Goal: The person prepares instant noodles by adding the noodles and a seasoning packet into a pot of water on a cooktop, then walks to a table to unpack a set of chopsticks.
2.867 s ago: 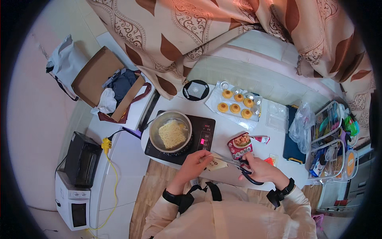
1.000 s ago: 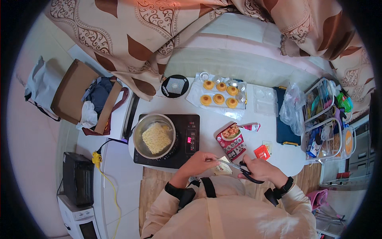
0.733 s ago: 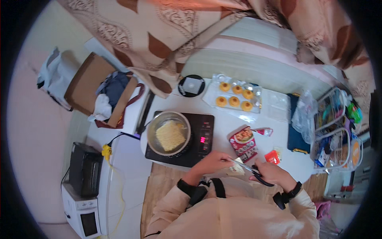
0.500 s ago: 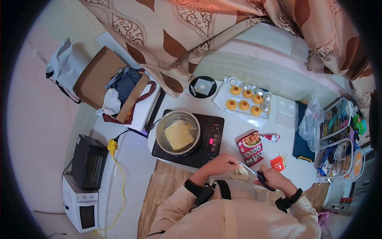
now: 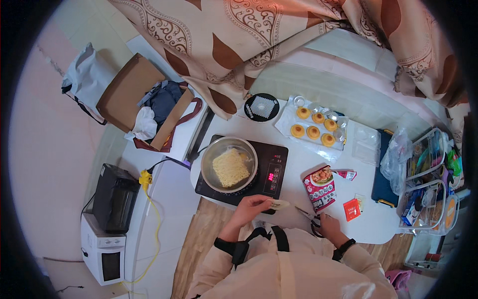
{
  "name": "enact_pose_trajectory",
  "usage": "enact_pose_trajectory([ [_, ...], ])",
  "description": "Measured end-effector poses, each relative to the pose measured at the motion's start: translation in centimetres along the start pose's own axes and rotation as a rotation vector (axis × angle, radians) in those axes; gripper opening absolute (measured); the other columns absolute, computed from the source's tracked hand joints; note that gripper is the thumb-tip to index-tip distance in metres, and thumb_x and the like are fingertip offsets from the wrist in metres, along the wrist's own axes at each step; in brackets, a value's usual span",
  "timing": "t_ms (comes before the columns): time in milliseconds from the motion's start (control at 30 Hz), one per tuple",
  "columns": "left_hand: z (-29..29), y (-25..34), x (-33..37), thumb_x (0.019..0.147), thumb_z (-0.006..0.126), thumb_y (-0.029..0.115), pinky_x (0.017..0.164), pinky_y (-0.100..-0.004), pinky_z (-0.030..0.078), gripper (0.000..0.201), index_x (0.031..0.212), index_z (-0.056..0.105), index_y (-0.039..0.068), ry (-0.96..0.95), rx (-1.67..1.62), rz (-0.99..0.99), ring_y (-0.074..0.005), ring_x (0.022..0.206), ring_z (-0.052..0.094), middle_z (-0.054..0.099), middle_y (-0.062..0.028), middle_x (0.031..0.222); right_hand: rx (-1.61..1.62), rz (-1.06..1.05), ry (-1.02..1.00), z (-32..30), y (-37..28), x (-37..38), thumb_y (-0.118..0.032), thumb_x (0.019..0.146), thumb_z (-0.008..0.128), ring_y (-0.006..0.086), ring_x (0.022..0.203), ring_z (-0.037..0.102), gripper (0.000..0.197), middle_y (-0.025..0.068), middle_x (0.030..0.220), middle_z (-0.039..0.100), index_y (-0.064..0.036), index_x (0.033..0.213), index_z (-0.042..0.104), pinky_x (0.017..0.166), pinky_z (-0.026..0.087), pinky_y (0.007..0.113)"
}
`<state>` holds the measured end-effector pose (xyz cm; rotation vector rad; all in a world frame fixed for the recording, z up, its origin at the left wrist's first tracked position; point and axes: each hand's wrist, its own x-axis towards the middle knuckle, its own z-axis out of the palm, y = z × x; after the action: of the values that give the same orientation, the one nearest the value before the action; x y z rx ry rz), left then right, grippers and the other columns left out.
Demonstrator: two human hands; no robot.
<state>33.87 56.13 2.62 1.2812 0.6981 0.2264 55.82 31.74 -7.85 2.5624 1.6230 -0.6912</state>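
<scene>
My left hand (image 5: pixel 250 208) pinches a small pale sachet (image 5: pixel 280 204) by one end, just in front of the induction cooker (image 5: pixel 275 160). Scissors (image 5: pixel 305 213) with dark handles are in my right hand (image 5: pixel 328 227), their blades pointing left toward the sachet but apart from it. On the cooker stands a metal pot (image 5: pixel 204 169) with a block of instant noodles (image 5: pixel 231 168) in liquid. A red noodle package (image 5: pixel 320 190) lies beyond the scissors. Beside it rest a small red sachet (image 5: pixel 352 209) and a torn red-and-white strip (image 5: pixel 347 175).
Several egg tarts lie on a foil-lined tray (image 5: pixel 318 148) at the back, beside a round black trivet (image 5: pixel 262 107). Wire baskets (image 5: pixel 425 199) and a plastic bag (image 5: pixel 397 159) stand right. An open carton (image 5: pixel 124 92), a black oven (image 5: pixel 115 199) and a yellow cord (image 5: pixel 158 234) are left.
My left hand has moved left with the sachet, away from the scissors' blades. My right hand with the scissors has shifted slightly left. The view has shifted a little.
</scene>
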Motion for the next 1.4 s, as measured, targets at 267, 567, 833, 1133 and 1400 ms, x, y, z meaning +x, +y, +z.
enact_pose_trajectory([
  [267, -1.3, 0.1, -0.9, 0.086, 0.053, 0.012, 0.069, -0.0258, 0.051, 0.022, 0.105, 0.056, 0.001, 0.149, -0.392, -0.034, -0.0130, 0.083, 0.059, 0.060, -0.0054, 0.094, 0.060, 0.024, 0.038, -1.4, -2.1, 1.5, -0.024, 0.073, 0.062, 0.0342, 0.072, 0.059, 0.037, 0.0161, 0.079, 0.059, -0.0016, 0.097, 0.046, 0.059, 0.049, 0.042],
  [567, -3.9, 1.2, 1.9, 0.088, 0.047, 0.013, 0.074, -0.0259, 0.050, 0.026, 0.109, 0.050, -0.003, 0.248, -0.661, -0.030, -0.0139, 0.088, 0.057, 0.057, -0.0081, 0.100, 1.090, -0.184, -0.152, -17.1, -18.4, 12.9, -0.021, 0.083, 0.055, 0.0108, 0.052, 0.058, 0.032, 0.0075, 0.068, 0.062, 0.0019, 0.105, 0.054, 0.046, 0.046, 0.026],
  [833, -5.4, -0.3, 4.2, 0.089, 0.044, 0.013, 0.090, -0.0335, 0.043, 0.029, 0.114, 0.044, -0.002, 0.141, -1.073, 0.082, -0.0205, 0.101, 0.053, 0.053, -0.0120, 0.108, 0.827, -0.097, -0.105, -16.9, -22.8, 18.7, -0.020, 0.082, 0.057, 0.0128, 0.040, 0.055, 0.026, 0.0099, 0.051, 0.057, 0.0037, 0.075, 0.063, 0.038, 0.043, 0.026],
  [1133, -5.4, -1.0, 6.6, 0.090, 0.041, 0.017, 0.089, -0.0371, 0.043, 0.028, 0.114, 0.043, 0.002, 0.059, -1.162, -0.034, -0.0207, 0.097, 0.055, 0.054, -0.0107, 0.106, 0.401, -0.261, 0.106, -14.3, -23.2, 19.8, -0.023, 0.081, 0.054, 0.0287, 0.046, 0.055, 0.020, 0.0155, 0.055, 0.056, -0.0058, 0.078, 0.062, 0.045, 0.047, 0.035],
  [1400, -5.9, -0.1, 6.7, 0.091, 0.037, 0.031, 0.081, -0.0307, 0.042, 0.031, 0.109, 0.049, 0.009, 0.158, -1.423, -0.037, -0.0142, 0.092, 0.053, 0.054, -0.0016, 0.105, -0.261, -0.590, 0.450, -13.5, -25.4, 18.0, -0.016, 0.074, 0.054, 0.0230, 0.064, 0.059, 0.030, 0.0102, 0.074, 0.056, 0.0014, 0.098, 0.054, 0.053, 0.048, 0.032],
])
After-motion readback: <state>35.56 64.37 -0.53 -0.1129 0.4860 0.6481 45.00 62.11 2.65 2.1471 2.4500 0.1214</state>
